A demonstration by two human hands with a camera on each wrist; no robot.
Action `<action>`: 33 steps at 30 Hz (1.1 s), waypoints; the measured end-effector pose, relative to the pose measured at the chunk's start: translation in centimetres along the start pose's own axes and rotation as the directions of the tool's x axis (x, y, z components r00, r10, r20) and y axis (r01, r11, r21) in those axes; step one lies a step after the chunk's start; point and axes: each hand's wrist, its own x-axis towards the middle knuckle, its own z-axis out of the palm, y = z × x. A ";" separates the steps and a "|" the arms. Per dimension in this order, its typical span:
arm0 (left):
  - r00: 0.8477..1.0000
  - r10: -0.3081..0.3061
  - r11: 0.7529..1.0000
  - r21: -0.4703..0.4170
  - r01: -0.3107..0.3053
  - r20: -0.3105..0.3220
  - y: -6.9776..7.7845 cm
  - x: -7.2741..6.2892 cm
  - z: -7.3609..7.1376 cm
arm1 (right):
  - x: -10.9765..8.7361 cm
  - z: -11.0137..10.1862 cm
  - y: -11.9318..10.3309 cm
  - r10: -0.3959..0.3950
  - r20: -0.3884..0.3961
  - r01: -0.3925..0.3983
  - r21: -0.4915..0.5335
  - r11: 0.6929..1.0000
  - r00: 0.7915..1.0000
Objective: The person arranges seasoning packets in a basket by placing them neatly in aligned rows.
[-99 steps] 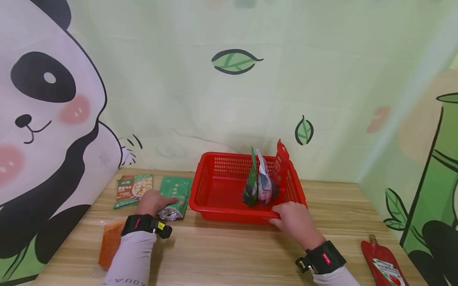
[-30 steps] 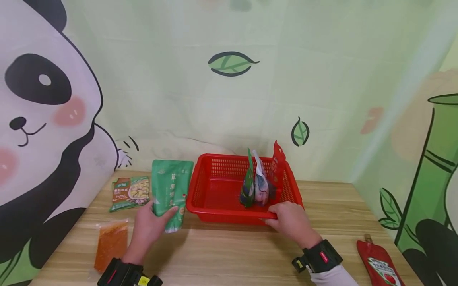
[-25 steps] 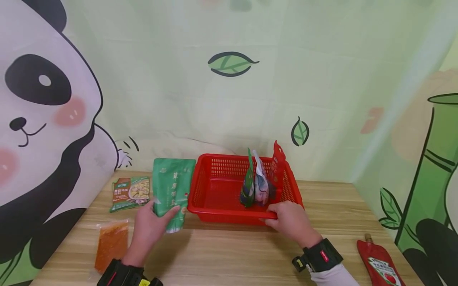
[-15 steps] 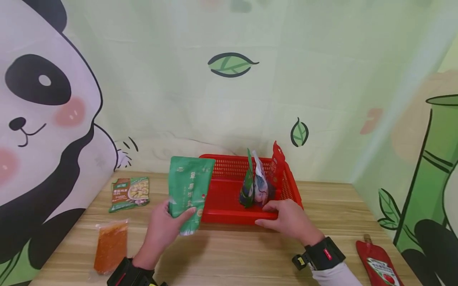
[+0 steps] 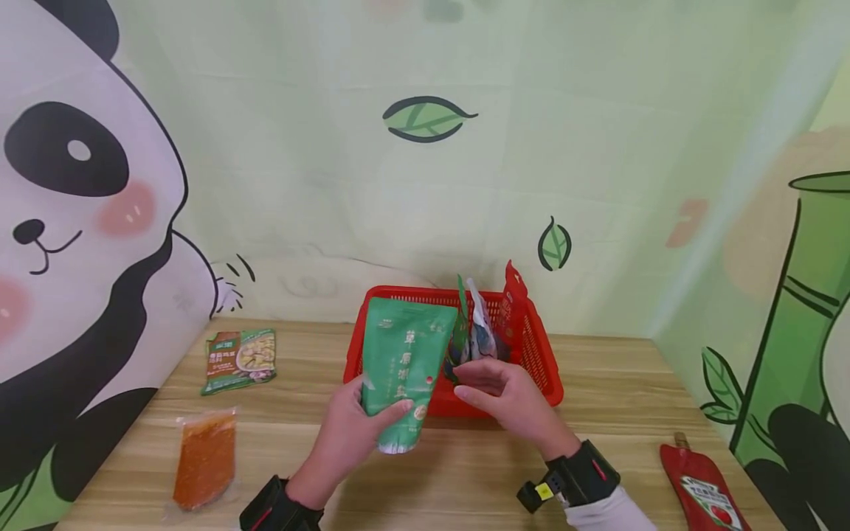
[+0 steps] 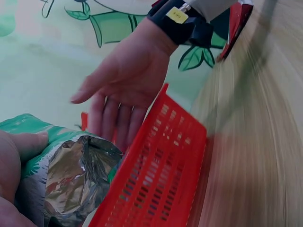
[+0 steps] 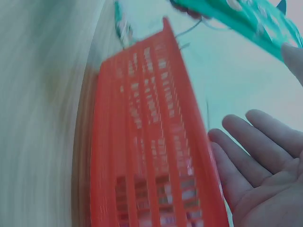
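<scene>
In the head view my left hand [image 5: 352, 431] grips a green pouch [image 5: 405, 354] by its lower left side, thumb across the front. The pouch is held up before the left part of a red basket [image 5: 551, 361]. Its silvery bottom [image 6: 75, 175] shows in the left wrist view. My right hand [image 5: 508, 394] is off the basket rim, its fingers extended and apart, to the right of the pouch; nothing is in it. Inside the basket stand a green packet [image 5: 460, 332], a whitish packet [image 5: 482, 332] and a red packet [image 5: 513, 310], partly hidden by my right hand.
On the wooden table [image 5: 465, 494] a brown and green food packet [image 5: 239, 360] lies at the back left. Nearer lies a clear bag of orange contents [image 5: 206, 461]. A red ketchup pouch [image 5: 704, 487] lies at the right. A printed cloth backdrop [image 5: 312, 147] stands behind.
My left hand has lifted the green pouch from the table and carried it right, in front of the basket. My right hand has let go of the rim and shifted left.
</scene>
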 end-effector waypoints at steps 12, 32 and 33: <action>0.980 0.085 0.996 -0.050 -0.077 0.181 0.6 -0.9 2.5 | -0.8 2.6 -2.8 -0.029 0.126 -0.013 0.325 0.946 0.992; 0.970 0.135 0.991 -0.027 -0.132 0.203 0.6 -0.8 3.3 | -1.8 4.1 -3.5 -0.036 0.019 0.029 0.304 0.952 0.999; 0.972 0.133 0.991 -0.013 -0.133 0.194 0.7 -0.7 3.3 | -1.8 4.2 -3.6 -0.031 0.009 0.027 0.309 0.951 0.999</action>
